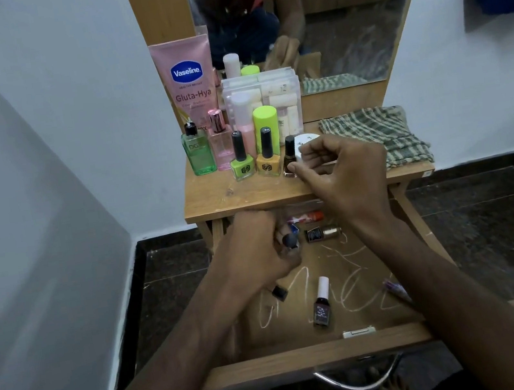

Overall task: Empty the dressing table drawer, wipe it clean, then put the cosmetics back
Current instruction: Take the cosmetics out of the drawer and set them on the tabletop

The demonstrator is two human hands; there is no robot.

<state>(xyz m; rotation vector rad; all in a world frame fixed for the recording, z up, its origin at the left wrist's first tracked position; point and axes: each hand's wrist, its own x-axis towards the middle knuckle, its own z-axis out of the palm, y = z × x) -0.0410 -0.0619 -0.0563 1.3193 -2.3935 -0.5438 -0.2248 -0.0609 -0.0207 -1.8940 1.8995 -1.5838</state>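
Observation:
The drawer (309, 356) is pulled open, and white scribble marks cover its floor. Inside it my left hand (254, 249) grips a small dark-capped cosmetic (288, 240). Loose in the drawer lie a maroon nail polish with a white cap (321, 303), a small black-capped item (278, 292), a bronze bottle (323, 233), an orange tube (307, 218) and a pink item (395, 289). On the tabletop my right hand (343, 170) has curled fingers, and its thumb is against a dark brown nail polish bottle (290, 155) that stands upright.
Standing on the tabletop (249, 196) are a Vaseline tube (187, 80), a green bottle (197, 152), a pink perfume (221, 143), green (242, 163) and yellow (268, 159) nail polishes and a clear box (262, 91). A checked cloth (374, 134) lies at the right. A mirror (337, 11) is behind.

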